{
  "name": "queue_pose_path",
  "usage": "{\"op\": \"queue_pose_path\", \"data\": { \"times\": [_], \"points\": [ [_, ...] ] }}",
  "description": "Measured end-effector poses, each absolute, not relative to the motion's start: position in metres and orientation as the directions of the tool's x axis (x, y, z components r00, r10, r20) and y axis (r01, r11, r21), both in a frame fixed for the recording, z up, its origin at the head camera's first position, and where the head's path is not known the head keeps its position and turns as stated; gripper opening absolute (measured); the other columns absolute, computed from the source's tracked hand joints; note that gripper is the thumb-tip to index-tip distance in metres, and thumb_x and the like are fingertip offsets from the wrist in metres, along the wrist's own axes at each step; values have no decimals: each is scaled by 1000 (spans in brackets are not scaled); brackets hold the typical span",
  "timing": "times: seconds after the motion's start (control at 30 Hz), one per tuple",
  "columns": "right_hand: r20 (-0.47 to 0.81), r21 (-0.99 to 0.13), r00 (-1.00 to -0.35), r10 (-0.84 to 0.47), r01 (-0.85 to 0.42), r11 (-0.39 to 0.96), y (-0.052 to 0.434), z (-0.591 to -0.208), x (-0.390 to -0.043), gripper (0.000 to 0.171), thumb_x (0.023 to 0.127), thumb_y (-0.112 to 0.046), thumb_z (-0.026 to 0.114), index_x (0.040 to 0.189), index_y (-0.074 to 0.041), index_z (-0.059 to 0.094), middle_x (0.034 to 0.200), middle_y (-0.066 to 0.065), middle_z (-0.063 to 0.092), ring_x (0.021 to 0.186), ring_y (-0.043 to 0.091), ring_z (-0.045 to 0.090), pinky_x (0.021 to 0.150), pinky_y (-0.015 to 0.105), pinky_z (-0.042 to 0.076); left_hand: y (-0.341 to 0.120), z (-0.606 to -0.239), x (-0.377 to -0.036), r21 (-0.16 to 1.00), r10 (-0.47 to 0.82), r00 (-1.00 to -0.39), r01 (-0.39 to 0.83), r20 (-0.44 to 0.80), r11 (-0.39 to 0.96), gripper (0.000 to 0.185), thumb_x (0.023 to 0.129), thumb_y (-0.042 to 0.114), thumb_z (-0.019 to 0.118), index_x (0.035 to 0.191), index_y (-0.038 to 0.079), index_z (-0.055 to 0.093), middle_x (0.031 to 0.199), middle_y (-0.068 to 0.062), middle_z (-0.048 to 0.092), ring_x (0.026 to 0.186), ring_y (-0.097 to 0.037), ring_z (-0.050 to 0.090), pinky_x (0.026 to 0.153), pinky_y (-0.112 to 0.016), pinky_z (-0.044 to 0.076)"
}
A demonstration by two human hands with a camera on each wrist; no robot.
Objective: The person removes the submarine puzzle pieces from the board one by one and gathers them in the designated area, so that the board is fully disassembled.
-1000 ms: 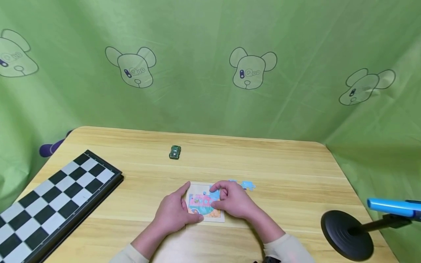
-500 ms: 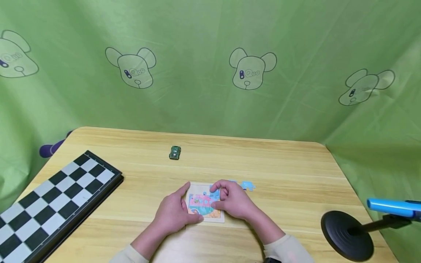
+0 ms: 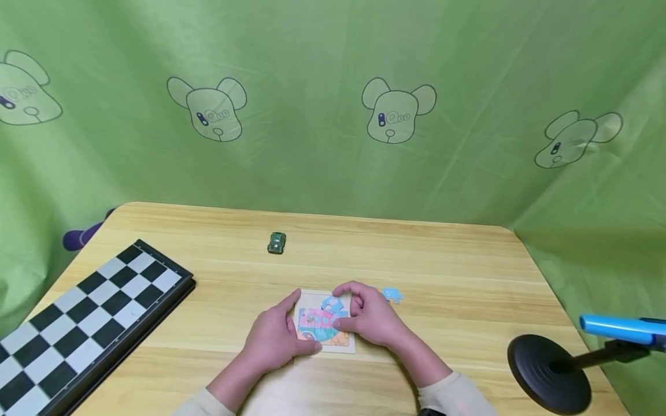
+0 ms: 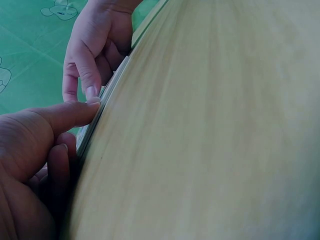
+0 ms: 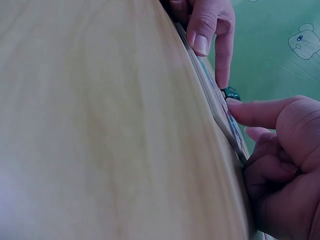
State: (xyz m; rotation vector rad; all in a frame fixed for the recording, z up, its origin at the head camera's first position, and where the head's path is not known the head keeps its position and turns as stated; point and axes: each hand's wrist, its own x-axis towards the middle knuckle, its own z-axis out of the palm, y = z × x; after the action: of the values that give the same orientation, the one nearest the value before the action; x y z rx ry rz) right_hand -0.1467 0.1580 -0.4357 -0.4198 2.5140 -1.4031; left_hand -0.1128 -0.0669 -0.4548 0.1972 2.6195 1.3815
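A square jigsaw puzzle board (image 3: 340, 349) with a pale frame and a pink, teal and blue picture lies on the table in the head view. My left hand (image 3: 273, 337) grips its left side, thumb on the front edge and index finger at the far left corner. Over the right side is my right hand (image 3: 372, 315), with bent index finger and thumb about a blue puzzle piece (image 3: 332, 304). That piece sits askew at the top of the picture. In the right wrist view my right thumb (image 5: 250, 113) touches the board; the piece itself cannot be made out there.
Beyond the right hand lies a loose blue puzzle piece (image 3: 392, 295), with another mostly hidden behind the knuckles. A small dark green toy car (image 3: 277, 243) stands farther back. A folding chessboard (image 3: 104, 306) fills the left; a black round stand base (image 3: 546, 372) is at right.
The blue piece at the picture's upper right has shifted left and turned askew. My right index finger has risen slightly away from the board. The left hand keeps its grip.
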Motion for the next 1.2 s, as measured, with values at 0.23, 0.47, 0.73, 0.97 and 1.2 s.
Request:
{"op": "queue_pose_path", "data": {
  "times": [0.23,0.47,0.73,0.97,1.2],
  "points": [
    [-72,-822,-940,-335,-134,554,159,-439,-150,48,76,-11,88,119,-9,66,61,-3,43,54,10,38,55,26,37,-67,-454,-112,837,196,-976,29,-94,546,111,61,31,95,151,0,40,61,1,51,53,-13,48,47,-30,39],
    [-92,-802,-938,-335,-129,583,159,-440,-151,41,76,-13,88,112,-12,66,60,-3,43,53,12,39,52,26,35,-68,-454,-112,835,196,-977,34,-89,549,110,61,31,95,151,-1,39,60,2,52,52,-12,47,46,-29,39],
    [-100,-808,-918,-383,-150,570,160,-440,-152,40,78,-12,85,114,-13,66,59,-4,40,52,10,37,54,26,37,-68,-455,-112,837,197,-976,30,-94,546,111,61,32,95,151,0,39,60,2,52,52,-13,47,46,-29,39],
    [-99,-813,-911,-401,-158,560,160,-440,-152,35,80,-11,84,109,-10,66,59,-4,41,51,9,38,53,26,37,-68,-456,-112,831,195,-977,35,-89,556,112,60,34,95,151,0,39,60,2,51,53,-13,47,47,-30,39],
    [-109,-791,-921,-374,-147,593,161,-438,-150,35,78,-17,87,104,-11,65,58,-4,42,51,10,37,50,25,34,-67,-456,-113,837,200,-976,35,-90,546,111,61,33,95,151,0,39,60,3,52,51,-12,47,45,-29,39]
  ]
}}
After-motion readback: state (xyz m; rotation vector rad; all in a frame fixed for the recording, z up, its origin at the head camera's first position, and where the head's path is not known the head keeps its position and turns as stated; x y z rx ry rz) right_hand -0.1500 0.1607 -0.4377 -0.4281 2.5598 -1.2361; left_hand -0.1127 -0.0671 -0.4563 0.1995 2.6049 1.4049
